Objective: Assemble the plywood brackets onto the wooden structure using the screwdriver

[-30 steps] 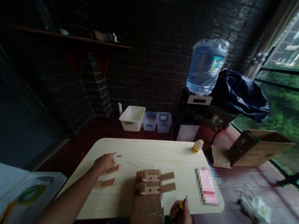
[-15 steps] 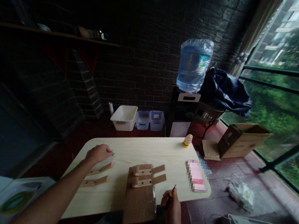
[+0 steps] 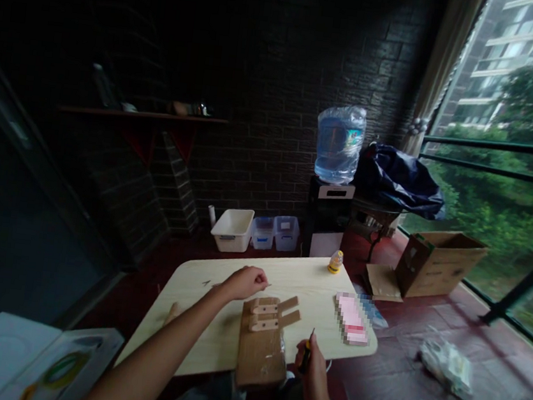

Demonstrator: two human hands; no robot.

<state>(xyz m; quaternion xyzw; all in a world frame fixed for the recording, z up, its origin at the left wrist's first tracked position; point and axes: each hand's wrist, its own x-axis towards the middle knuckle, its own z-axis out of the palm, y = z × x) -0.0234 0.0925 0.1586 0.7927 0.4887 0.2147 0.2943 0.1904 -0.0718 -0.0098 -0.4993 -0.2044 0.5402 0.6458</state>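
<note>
My left hand (image 3: 251,282) is closed in a pinch above the table, with a small thin piece, apparently a screw (image 3: 269,285), at its fingertips. Beneath and just in front of it lies a taped cardboard box (image 3: 261,357) at the near table edge. Two light wooden pieces (image 3: 264,322) with dark round spots rest on the box, and flat brown strips (image 3: 290,303) stick out to their right. My right hand (image 3: 317,366) grips a yellow and black screwdriver (image 3: 306,356), tip upward, right of the box. My left forearm partly hides another wooden piece (image 3: 173,313).
On the pale table (image 3: 306,272) are small dark bits (image 3: 206,282), a yellow-based clear bottle (image 3: 335,262) and a blurred pink item (image 3: 352,317). Plastic bins (image 3: 233,229) and a water dispenser (image 3: 330,213) stand behind. An open carton (image 3: 437,264) is on the floor at right.
My left hand has moved right from the table's left side to over the box, carrying the small piece. My right hand keeps the screwdriver beside the box. The view has tilted and shifted.
</note>
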